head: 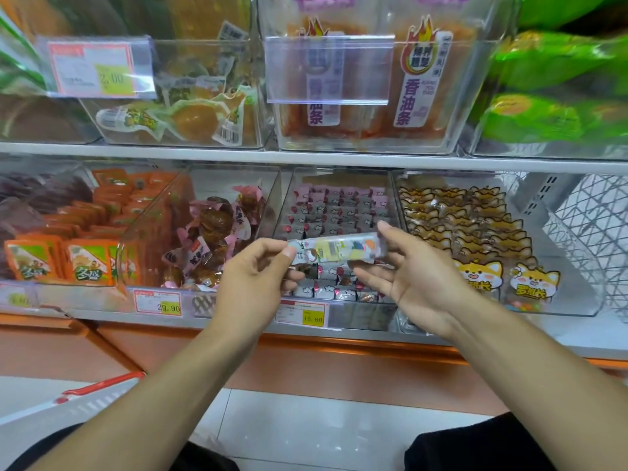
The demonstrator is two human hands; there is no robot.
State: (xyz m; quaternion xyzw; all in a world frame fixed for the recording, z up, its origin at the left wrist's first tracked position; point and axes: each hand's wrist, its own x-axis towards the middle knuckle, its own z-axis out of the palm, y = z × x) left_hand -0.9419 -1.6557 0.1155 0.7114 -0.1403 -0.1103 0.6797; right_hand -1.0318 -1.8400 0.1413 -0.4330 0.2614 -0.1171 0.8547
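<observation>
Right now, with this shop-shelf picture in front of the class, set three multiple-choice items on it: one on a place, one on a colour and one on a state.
1. What lies straight behind the long packet?
A green bags
B small grey and pink sweets
C a wire basket

2. What colour are the packets at the lower left?
A blue
B white
C orange

3. How is the long packet held?
A by the left hand and the right hand, one at each end
B by one hand alone
C by neither; it lies in a bin

Answers:
1 B, the bin of those sweets shows just above and below the packet.
2 C, their fronts are plainly orange.
3 A, fingers of each hand pinch an end, and the packet is raised in front of the bins.
</observation>
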